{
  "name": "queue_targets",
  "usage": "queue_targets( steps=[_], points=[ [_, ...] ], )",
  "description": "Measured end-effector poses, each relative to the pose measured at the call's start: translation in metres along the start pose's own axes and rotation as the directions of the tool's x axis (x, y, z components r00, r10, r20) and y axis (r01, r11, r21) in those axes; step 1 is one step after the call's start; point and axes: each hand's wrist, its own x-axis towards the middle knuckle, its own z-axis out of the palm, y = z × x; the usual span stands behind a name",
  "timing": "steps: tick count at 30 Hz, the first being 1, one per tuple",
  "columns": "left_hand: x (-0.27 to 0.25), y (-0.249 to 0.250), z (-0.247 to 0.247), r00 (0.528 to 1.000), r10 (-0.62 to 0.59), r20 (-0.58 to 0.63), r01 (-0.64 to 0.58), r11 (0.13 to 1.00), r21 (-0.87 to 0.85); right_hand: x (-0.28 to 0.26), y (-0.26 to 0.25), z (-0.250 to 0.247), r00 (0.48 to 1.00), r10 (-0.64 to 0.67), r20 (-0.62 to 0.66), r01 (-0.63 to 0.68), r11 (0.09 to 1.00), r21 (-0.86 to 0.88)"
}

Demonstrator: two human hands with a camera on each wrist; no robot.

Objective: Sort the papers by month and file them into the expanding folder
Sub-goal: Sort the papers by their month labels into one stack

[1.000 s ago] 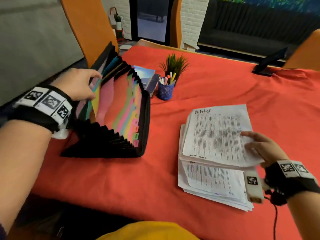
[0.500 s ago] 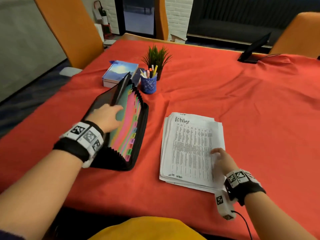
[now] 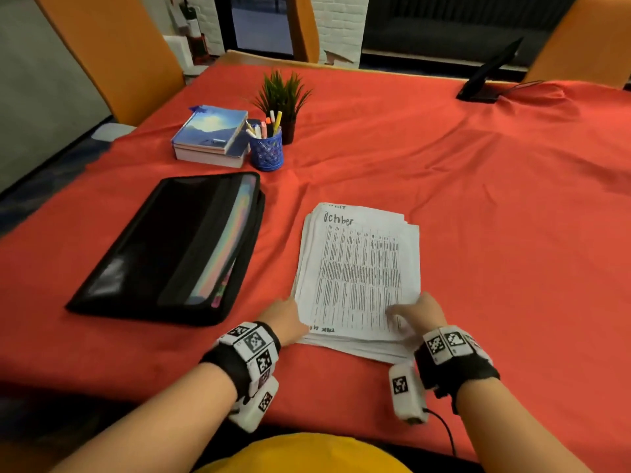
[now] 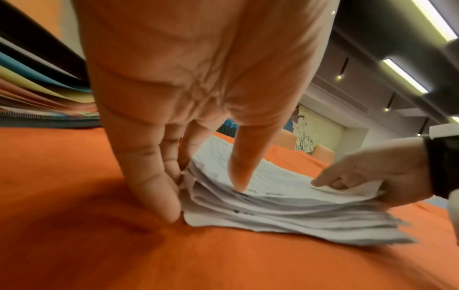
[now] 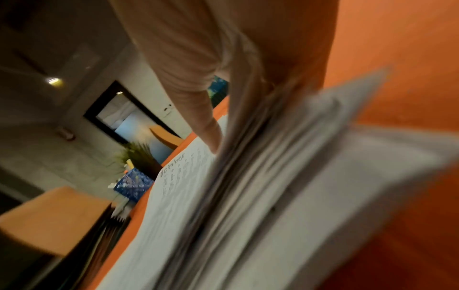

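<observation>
The black expanding folder point(image 3: 170, 247) lies flat on the red cloth at the left, with coloured dividers point(image 4: 37, 94) showing along its right edge. To its right lies a stack of printed papers point(image 3: 358, 268), the top sheet headed "October". My left hand point(image 3: 286, 319) is at the stack's near-left corner: straight fingers point(image 4: 159, 186) stand against the edge and the thumb presses on the top sheet. My right hand point(image 3: 416, 312) holds the near-right corner, its thumb point(image 5: 211, 137) on top and the sheets' edges point(image 5: 273, 176) fanned up against it.
A pile of blue books point(image 3: 211, 138), a blue pen cup point(image 3: 266, 151) and a small potted plant point(image 3: 283, 97) stand behind the folder. A dark tablet on a stand point(image 3: 485, 80) sits at the far right. Orange chairs point(image 3: 112, 56) surround the table.
The folder, held open by my left hand before, now lies flat and closed. My left hand has moved right to the stack's near-left corner. My right hand stays at the near-right corner.
</observation>
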Motion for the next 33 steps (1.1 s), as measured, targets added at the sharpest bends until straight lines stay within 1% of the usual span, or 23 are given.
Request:
queue_targets(
  steps=[2, 4, 6, 8, 10, 11, 12, 13, 14, 15, 16, 17, 18, 20, 21, 22, 23, 25, 27, 29, 31, 32, 33],
  points=[
    [-0.007, 0.006, 0.003, 0.999, 0.034, -0.005, -0.033, 0.999, 0.024, 0.001, 0.002, -0.004, 0.999, -0.026, 0.026, 0.025, 0.999, 0.023],
    [-0.014, 0.01, 0.005, 0.997, 0.063, -0.036, -0.062, 0.998, 0.014, -0.001, 0.0, -0.007, 0.998, -0.064, 0.016, 0.064, 0.998, 0.021],
    [-0.02, 0.011, 0.006, 0.996, 0.069, -0.052, -0.07, 0.997, -0.037, 0.001, 0.0, -0.011, 0.996, -0.082, 0.045, 0.077, 0.992, 0.101],
    [-0.017, 0.006, 0.007, 0.998, 0.054, -0.04, -0.059, 0.99, -0.13, 0.003, 0.0, -0.016, 0.991, -0.074, 0.113, 0.046, 0.973, 0.226],
    [-0.011, 0.004, 0.0, 1.0, -0.017, -0.002, 0.016, 0.963, -0.269, 0.005, 0.002, -0.021, 0.974, -0.061, 0.216, -0.02, 0.934, 0.356],
    [-0.01, 0.004, -0.006, 0.999, -0.049, 0.012, 0.05, 0.929, -0.367, 0.006, 0.003, -0.023, 0.965, -0.075, 0.251, -0.038, 0.908, 0.418],
    [-0.006, 0.004, -0.013, 0.994, -0.099, 0.042, 0.107, 0.873, -0.476, 0.005, 0.004, -0.025, 0.959, -0.095, 0.266, -0.044, 0.881, 0.472],
    [-0.004, 0.005, -0.02, 0.988, -0.139, 0.066, 0.151, 0.795, -0.587, 0.004, 0.004, -0.028, 0.952, -0.129, 0.278, -0.037, 0.853, 0.521],
    [0.0, 0.004, -0.025, 0.983, -0.159, 0.088, 0.177, 0.721, -0.67, 0.002, 0.004, -0.03, 0.946, -0.162, 0.281, -0.026, 0.826, 0.563],
    [0.006, 0.0, -0.029, 0.984, -0.151, 0.091, 0.169, 0.66, -0.732, 0.0, 0.004, -0.032, 0.938, -0.193, 0.288, -0.021, 0.797, 0.603],
    [0.009, -0.001, -0.033, 0.988, -0.131, 0.085, 0.149, 0.627, -0.765, -0.003, 0.004, -0.034, 0.929, -0.22, 0.299, -0.022, 0.771, 0.637],
    [0.012, -0.003, -0.037, 0.993, -0.091, 0.07, 0.11, 0.576, -0.81, -0.005, 0.004, -0.036, 0.921, -0.245, 0.303, -0.017, 0.75, 0.661],
    [0.014, -0.002, -0.043, 0.997, -0.048, 0.052, 0.07, 0.511, -0.857, -0.007, 0.003, -0.037, 0.915, -0.271, 0.3, -0.002, 0.738, 0.675],
    [0.018, 0.001, -0.056, 0.999, 0.049, -0.019, -0.034, 0.331, -0.943, -0.014, -0.002, -0.041, 0.896, -0.333, 0.294, 0.048, 0.731, 0.681],
    [0.023, 0.003, -0.063, 0.994, 0.089, -0.062, -0.084, 0.273, -0.958, -0.018, -0.005, -0.042, 0.886, -0.362, 0.29, 0.078, 0.733, 0.676],
    [0.026, 0.005, -0.069, 0.99, 0.098, -0.098, -0.121, 0.27, -0.955, -0.019, -0.008, -0.042, 0.877, -0.384, 0.289, 0.103, 0.737, 0.668],
    [0.031, 0.006, -0.073, 0.986, 0.086, -0.146, -0.165, 0.289, -0.943, -0.018, -0.011, -0.042, 0.877, -0.385, 0.287, 0.109, 0.742, 0.661],
    [0.038, 0.005, -0.076, 0.978, 0.037, -0.204, -0.203, 0.367, -0.908, -0.011, -0.017, -0.039, 0.904, -0.325, 0.279, 0.081, 0.769, 0.634],
    [0.045, 0.003, -0.072, 0.974, 0.038, -0.222, -0.217, 0.431, -0.876, -0.002, -0.02, -0.033, 0.935, -0.232, 0.269, 0.049, 0.833, 0.551],
    [0.051, 0.003, -0.059, 0.98, 0.062, -0.189, -0.194, 0.497, -0.846, 0.003, -0.02, -0.022, 0.96, -0.149, 0.238, 0.033, 0.901, 0.432],
    [0.056, 0.009, -0.047, 0.988, 0.042, -0.152, -0.15, 0.551, -0.821, 0.001, -0.024, -0.013, 0.98, -0.13, 0.152, 0.1, 0.976, 0.195],
    [0.054, 0.013, -0.044, 0.989, 0.017, -0.146, -0.129, 0.57, -0.812, 0.0, -0.026, -0.01, 0.984, -0.138, 0.116, 0.129, 0.988, 0.082],
    [0.054, 0.016, -0.041, 0.989, 0.005, -0.151, -0.127, 0.564, -0.816, 0.0, -0.027, -0.008, 0.987, -0.135, 0.088, 0.132, 0.99, 0.048]
  ],
)
